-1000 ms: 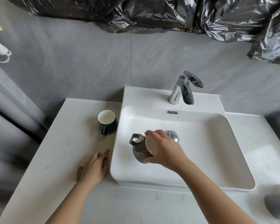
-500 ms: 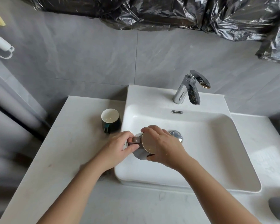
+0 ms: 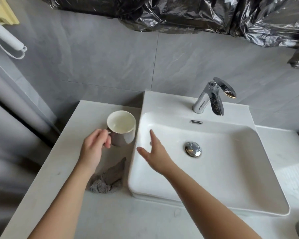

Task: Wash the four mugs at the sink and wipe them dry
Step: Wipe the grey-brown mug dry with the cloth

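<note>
Head view: one glossy grey ceramic mug with a cream inside [image 3: 123,135] stands upright over the white stone countertop [image 3: 55,173], just left of the one white rectangular sink [image 3: 162,102]. The left hand [image 3: 93,149] grips its handle. The right hand [image 3: 155,152] hovers spread and empty over the sink's left wall. One crumpled grey cloth [image 3: 109,178] lies on the countertop near the sink; one chrome tap [image 3: 212,97] stands behind.

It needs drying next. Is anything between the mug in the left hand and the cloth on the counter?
Nothing visible. The left hand grips the mug by its handle; only bare counter separates it from the cloth.
</note>
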The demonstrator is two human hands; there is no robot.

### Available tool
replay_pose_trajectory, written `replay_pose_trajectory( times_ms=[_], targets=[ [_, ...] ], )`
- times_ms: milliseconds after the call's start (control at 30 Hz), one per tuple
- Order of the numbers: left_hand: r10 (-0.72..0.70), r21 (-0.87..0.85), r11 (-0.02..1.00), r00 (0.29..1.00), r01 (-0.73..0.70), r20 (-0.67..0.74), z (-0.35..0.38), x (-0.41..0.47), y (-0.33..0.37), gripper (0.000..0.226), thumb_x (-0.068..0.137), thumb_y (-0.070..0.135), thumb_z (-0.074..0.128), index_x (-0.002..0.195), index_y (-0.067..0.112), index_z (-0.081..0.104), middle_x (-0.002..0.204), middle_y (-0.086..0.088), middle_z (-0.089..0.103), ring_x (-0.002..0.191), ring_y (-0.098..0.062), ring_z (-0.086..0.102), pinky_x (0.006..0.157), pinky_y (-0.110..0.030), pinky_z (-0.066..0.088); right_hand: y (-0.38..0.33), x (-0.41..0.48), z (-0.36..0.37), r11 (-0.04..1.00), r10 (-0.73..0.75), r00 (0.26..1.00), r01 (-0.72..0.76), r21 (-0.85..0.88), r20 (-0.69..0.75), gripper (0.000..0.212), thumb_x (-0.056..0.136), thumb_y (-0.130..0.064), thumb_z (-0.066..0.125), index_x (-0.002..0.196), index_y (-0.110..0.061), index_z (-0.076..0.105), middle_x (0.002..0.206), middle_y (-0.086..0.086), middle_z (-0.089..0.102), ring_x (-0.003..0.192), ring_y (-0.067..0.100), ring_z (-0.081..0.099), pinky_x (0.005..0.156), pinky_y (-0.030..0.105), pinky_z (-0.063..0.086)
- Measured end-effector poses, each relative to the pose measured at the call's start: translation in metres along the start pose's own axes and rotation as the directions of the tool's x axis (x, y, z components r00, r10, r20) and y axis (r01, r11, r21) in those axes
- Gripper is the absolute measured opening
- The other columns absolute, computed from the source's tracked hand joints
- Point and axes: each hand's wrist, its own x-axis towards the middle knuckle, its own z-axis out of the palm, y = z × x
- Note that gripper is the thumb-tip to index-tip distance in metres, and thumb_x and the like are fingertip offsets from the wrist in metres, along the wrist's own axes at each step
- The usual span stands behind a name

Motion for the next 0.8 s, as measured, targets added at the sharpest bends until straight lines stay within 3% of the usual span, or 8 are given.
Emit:
replay_pose_trajectory(
  times_ms=[67,133,200,367,533,700,800],
  targets=[
    [-0.046,-0.048,0.998,0.993,0.041,-0.113,-0.008,0.008,-0.012,0.033,0.084,0.039,0.049,0.053,0.029,0.052,0.059,0.007,0.052,0.068,-0.02,0.045,0.075,-0.037,0.037,-0.006,0.008,0.019,0.995,0.101,0.991,-0.101,-0.002,0.086,0.071,0.101,-0.032,0.052,0.156,-0.005,0.014,0.156,0.016,0.034,0.142,0.03,0.037,0.115,0.037,0.03],
    [-0.109,-0.098,0.991,0.97,0.09,-0.216,-0.013,0.018,-0.028,0.039,0.093,0.025,0.047,0.054,0.027,0.049,0.061,0.008,0.053,0.068,-0.02,0.046,0.078,-0.038,0.038,-0.01,0.014,0.031,0.989,0.149,0.986,-0.148,-0.024,0.078,0.047,0.102,-0.024,0.048,0.141,-0.002,0.034,0.117,0.017,0.058,0.114,0.035,0.055,0.1,0.04,0.043],
    [-0.17,-0.15,0.98,0.946,0.132,-0.276,-0.016,0.028,-0.045,0.039,0.1,0.013,0.042,0.062,0.016,0.045,0.068,-0.001,0.053,0.072,-0.02,0.049,0.083,-0.038,0.04,-0.012,0.019,0.036,0.986,0.165,0.985,-0.164,-0.031,0.049,0.037,0.1,-0.018,0.046,0.133,-0.002,0.038,0.096,0.013,0.055,0.1,0.037,0.058,0.087,0.04,0.046],
    [-0.282,-0.255,0.945,0.904,0.205,-0.322,-0.017,0.051,-0.076,0.038,0.103,0.01,0.037,0.065,0.01,0.039,0.075,-0.009,0.054,0.075,-0.017,0.054,0.095,-0.04,0.045,-0.01,0.021,0.035,0.986,0.161,0.986,-0.158,-0.052,0.047,0.048,0.102,-0.019,0.045,0.146,-0.006,0.032,0.12,0.022,0.06,0.112,0.036,0.056,0.089,0.034,0.042],
    [-0.309,-0.266,0.939,0.877,0.219,-0.368,-0.021,0.07,-0.095,0.038,0.103,0.01,0.037,0.065,0.01,0.038,0.075,-0.011,0.053,0.072,-0.016,0.053,0.091,-0.039,0.045,-0.001,0.027,0.038,0.99,0.137,0.99,-0.135,-0.048,0.043,0.039,0.101,-0.02,0.047,0.137,-0.008,0.039,0.094,0.01,0.055,0.087,0.028,0.052,0.072,0.031,0.038],
    [-0.32,-0.219,0.942,0.872,0.252,-0.371,-0.014,0.082,-0.114,0.039,0.102,0.007,0.038,0.063,0.01,0.037,0.074,-0.01,0.055,0.085,-0.024,0.055,0.089,-0.036,0.044,0.006,0.03,0.04,0.988,0.148,0.987,-0.145,-0.05,0.058,0.052,0.101,-0.024,0.047,0.149,-0.012,0.03,0.118,0.013,0.061,0.118,0.03,0.055,0.077,0.024,0.033],
    [-0.323,-0.211,0.943,0.868,0.259,-0.377,-0.01,0.086,-0.121,0.04,0.102,0.007,0.038,0.063,0.01,0.037,0.075,-0.009,0.056,0.081,-0.017,0.056,0.095,-0.037,0.045,0.008,0.031,0.041,0.988,0.152,0.986,-0.149,-0.039,0.065,0.056,0.102,-0.024,0.047,0.153,-0.014,0.026,0.132,0.015,0.059,0.126,0.03,0.053,0.082,0.025,0.036]
  ],
)
